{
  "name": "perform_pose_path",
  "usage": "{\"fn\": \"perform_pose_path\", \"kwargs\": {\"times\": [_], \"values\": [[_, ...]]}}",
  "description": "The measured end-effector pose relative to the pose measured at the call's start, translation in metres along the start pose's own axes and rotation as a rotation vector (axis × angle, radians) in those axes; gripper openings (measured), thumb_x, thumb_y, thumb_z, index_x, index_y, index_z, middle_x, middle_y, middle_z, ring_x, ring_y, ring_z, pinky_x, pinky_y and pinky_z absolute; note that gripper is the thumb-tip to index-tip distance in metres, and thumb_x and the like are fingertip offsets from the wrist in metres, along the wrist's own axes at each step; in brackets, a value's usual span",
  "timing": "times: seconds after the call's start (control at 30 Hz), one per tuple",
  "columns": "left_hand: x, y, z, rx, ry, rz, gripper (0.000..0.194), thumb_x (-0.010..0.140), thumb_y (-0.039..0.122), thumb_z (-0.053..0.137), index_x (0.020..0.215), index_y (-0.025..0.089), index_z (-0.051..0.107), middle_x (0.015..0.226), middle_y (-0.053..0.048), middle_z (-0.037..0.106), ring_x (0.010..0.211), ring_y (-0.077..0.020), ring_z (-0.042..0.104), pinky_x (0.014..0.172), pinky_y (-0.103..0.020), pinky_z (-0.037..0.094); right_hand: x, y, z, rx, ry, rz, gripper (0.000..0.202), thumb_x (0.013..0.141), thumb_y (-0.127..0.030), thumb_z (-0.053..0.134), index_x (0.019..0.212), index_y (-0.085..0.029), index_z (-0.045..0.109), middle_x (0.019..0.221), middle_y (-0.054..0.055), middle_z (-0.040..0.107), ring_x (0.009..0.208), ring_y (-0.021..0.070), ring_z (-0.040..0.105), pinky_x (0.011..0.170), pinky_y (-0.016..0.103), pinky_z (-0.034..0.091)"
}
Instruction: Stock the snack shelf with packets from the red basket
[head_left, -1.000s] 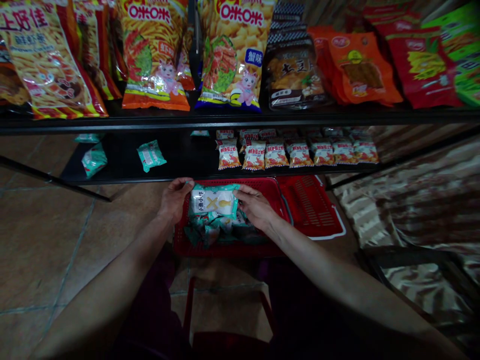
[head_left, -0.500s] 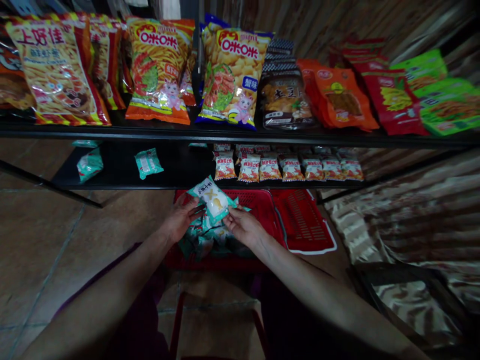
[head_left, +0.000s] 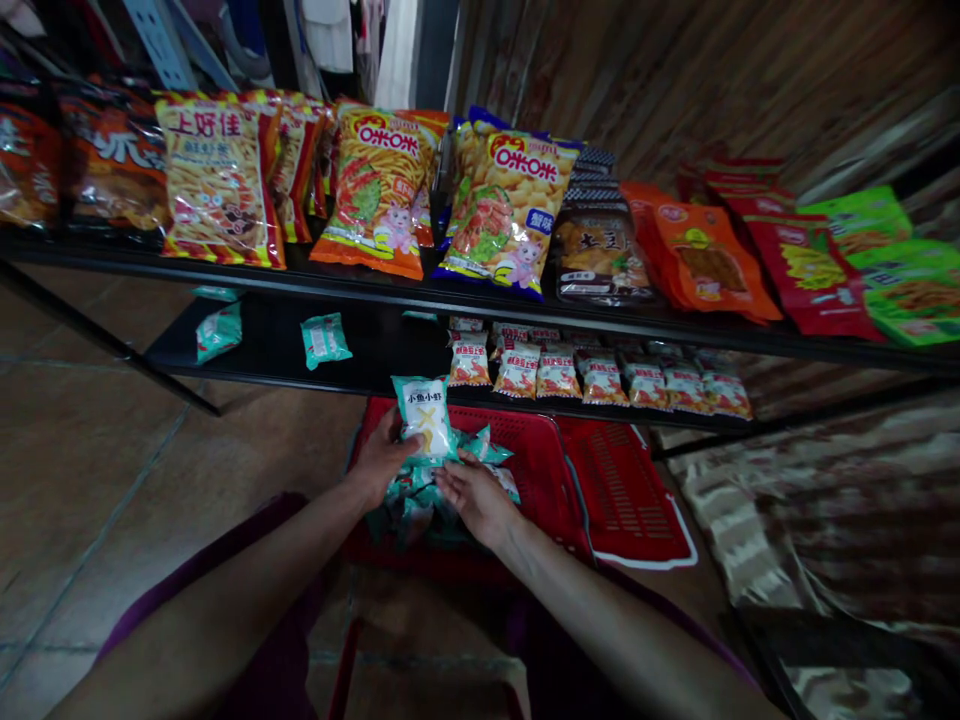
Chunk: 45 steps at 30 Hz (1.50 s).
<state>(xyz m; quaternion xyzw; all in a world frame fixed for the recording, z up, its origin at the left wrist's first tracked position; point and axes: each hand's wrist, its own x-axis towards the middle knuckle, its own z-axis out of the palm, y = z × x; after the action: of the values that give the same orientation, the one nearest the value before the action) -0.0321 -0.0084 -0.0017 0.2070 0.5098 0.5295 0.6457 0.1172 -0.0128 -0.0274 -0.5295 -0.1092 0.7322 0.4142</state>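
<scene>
While my left hand (head_left: 382,462) pinches this teal-and-white, pillow-shaped plastic packet (head_left: 424,408), likely keeping it upright, my half-curled right hand (head_left: 480,502) sits at its bottom corner, grip unclear.

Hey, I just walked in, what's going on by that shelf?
A person's left hand holds a teal packet over a red basket, where similar packets are piled. The right hand is by the held packet's lower edge; contact is unclear. On the lower shelf, teal ones lie left of orange-white packets.
</scene>
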Motion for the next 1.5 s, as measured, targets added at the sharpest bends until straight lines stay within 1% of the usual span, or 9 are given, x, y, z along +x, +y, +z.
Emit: {"fn": "perform_pose_path", "kwargs": {"times": [0.17,0.33,0.53,0.8,0.9,1.03,1.13,1.23,1.5], "values": [[-0.005,0.009,-0.022,0.229,-0.062,0.025,0.052,0.058,0.019,0.076,0.108,0.021,0.063,0.104,-0.008,0.069,0.093,-0.0233,0.064,0.080,-0.034,0.051,-0.005,-0.020,0.009,-0.036,-0.050,-0.001,0.032,0.066,-0.023,0.065,0.097,-0.027,0.060,0.082,-0.003,0.070,0.077,0.0115,0.064,0.069,0.022,0.049],[-0.016,0.005,-0.031,0.306,-0.134,0.006,0.057,0.056,0.017,0.077,0.111,0.024,0.065,0.106,-0.007,0.069,0.092,-0.0238,0.065,0.076,-0.032,0.051,-0.002,-0.024,0.019,-0.098,-0.159,-0.028,0.030,0.070,-0.044,0.070,0.091,-0.024,0.061,0.086,-0.001,0.070,0.077,0.0149,0.065,0.065,0.025,0.049],[-0.021,0.000,-0.030,0.308,-0.184,-0.011,0.050,0.055,0.021,0.078,0.104,0.023,0.068,0.102,-0.008,0.071,0.090,-0.0249,0.066,0.072,-0.031,0.052,0.010,-0.023,0.020,-0.086,-0.048,-0.010,0.028,0.069,-0.041,0.073,0.083,-0.021,0.060,0.077,-0.001,0.071,0.072,0.0166,0.066,0.062,0.027,0.049],[-0.025,-0.001,-0.023,0.429,-0.229,-0.330,0.049,0.059,0.040,0.077,0.095,0.009,0.063,0.096,-0.014,0.070,0.074,-0.0222,0.067,0.064,-0.033,0.054,0.013,-0.028,0.018,-0.091,-0.020,-0.011,0.019,0.071,-0.032,0.073,0.075,-0.019,0.061,0.070,0.002,0.072,0.074,0.0203,0.068,0.071,0.032,0.052],[-0.025,-0.003,-0.022,0.396,-0.212,-0.291,0.047,0.059,0.038,0.077,0.094,0.009,0.063,0.095,-0.013,0.070,0.076,-0.0223,0.067,0.062,-0.032,0.055,0.015,-0.029,0.017,-0.098,-0.029,-0.015,0.021,0.073,-0.036,0.071,0.078,-0.019,0.062,0.076,0.002,0.072,0.078,0.0202,0.068,0.072,0.033,0.053],[-0.021,-0.004,-0.022,0.335,-0.080,-0.199,0.045,0.061,0.034,0.077,0.098,0.013,0.063,0.099,-0.012,0.069,0.082,-0.0223,0.066,0.062,-0.031,0.056,0.013,-0.027,0.015,-0.131,-0.128,0.014,0.029,0.073,-0.043,0.070,0.091,-0.022,0.063,0.087,0.002,0.072,0.080,0.0183,0.067,0.069,0.031,0.053],[-0.015,-0.002,-0.024,0.303,0.006,-0.141,0.044,0.064,0.033,0.076,0.101,0.013,0.063,0.101,-0.011,0.068,0.080,-0.0204,0.066,0.062,-0.029,0.056,0.009,-0.022,0.016,-0.160,-0.188,0.046,0.030,0.069,-0.036,0.075,0.091,-0.020,0.064,0.083,0.002,0.072,0.071,0.0152,0.065,0.061,0.027,0.053],[-0.012,-0.002,-0.025,0.290,0.058,-0.113,0.043,0.064,0.032,0.075,0.102,0.014,0.063,0.101,-0.011,0.068,0.082,-0.0205,0.066,0.061,-0.028,0.055,0.007,-0.016,0.017,-0.177,-0.169,0.041,0.036,0.063,-0.025,0.080,0.095,-0.020,0.064,0.075,-0.001,0.071,0.057,0.0112,0.061,0.053,0.023,0.051],[-0.011,0.001,-0.019,0.062,0.010,-0.130,0.045,0.064,0.041,0.074,0.099,0.014,0.065,0.097,-0.012,0.071,0.086,-0.0227,0.067,0.070,-0.030,0.053,0.016,-0.009,0.015,-0.151,-0.060,-0.010,0.046,0.059,-0.017,0.080,0.102,-0.021,0.063,0.077,-0.001,0.072,0.065,0.0148,0.065,0.053,0.025,0.051]]}}
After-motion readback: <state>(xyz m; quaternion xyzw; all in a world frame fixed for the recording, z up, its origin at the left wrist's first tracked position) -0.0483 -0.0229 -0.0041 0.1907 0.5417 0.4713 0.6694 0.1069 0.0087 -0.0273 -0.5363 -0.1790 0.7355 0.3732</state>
